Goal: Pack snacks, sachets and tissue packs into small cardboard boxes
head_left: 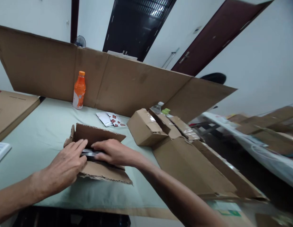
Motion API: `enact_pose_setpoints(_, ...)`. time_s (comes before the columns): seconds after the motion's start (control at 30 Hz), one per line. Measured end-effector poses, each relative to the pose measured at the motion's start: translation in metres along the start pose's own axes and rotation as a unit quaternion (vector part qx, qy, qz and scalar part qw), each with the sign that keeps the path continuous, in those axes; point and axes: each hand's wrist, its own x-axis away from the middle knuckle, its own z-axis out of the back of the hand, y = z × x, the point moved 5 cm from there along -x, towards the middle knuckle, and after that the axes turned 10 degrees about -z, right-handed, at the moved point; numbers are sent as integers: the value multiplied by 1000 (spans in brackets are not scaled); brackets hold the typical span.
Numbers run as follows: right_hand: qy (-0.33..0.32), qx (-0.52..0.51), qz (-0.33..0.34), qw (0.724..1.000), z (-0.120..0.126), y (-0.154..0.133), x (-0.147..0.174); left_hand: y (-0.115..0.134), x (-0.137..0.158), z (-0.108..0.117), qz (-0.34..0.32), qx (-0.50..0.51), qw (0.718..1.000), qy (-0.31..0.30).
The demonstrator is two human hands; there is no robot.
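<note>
A small cardboard box lies with its flaps spread on the pale green cloth. My left hand rests over the box's left side, its fingers bent over the edge and the thumb tip inside. Reaching in from the right, my right hand has its fingers and thumb curled on a dark flat item with a shiny greyish top. Most of that item is hidden by the hands and the box walls, so its kind cannot be made out.
Behind stands a tall cardboard screen, with an orange bottle and printed packets before it. Larger open cartons fill the right side. A flat carton and a white device lie left.
</note>
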Motion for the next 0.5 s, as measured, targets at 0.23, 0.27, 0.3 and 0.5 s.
enact_pose_setpoints(0.23, 277, -65, -293, 913, 55, 149, -54, -4, -6, -15, 7, 82, 992, -99)
enact_pose_setpoints(0.27, 261, -54, -324, 908, 46, 169, -72, -3, -5, -17, 8, 80, 992, -96)
enact_pose_setpoints(0.3, 247, -52, -345, 904, 36, 188, -90, -3, -4, -19, 7, 75, 993, -88)
enact_pose_setpoints(0.5, 242, -94, -423, 868, -25, 250, -153, -4, 1, -20, -14, 39, 999, 22)
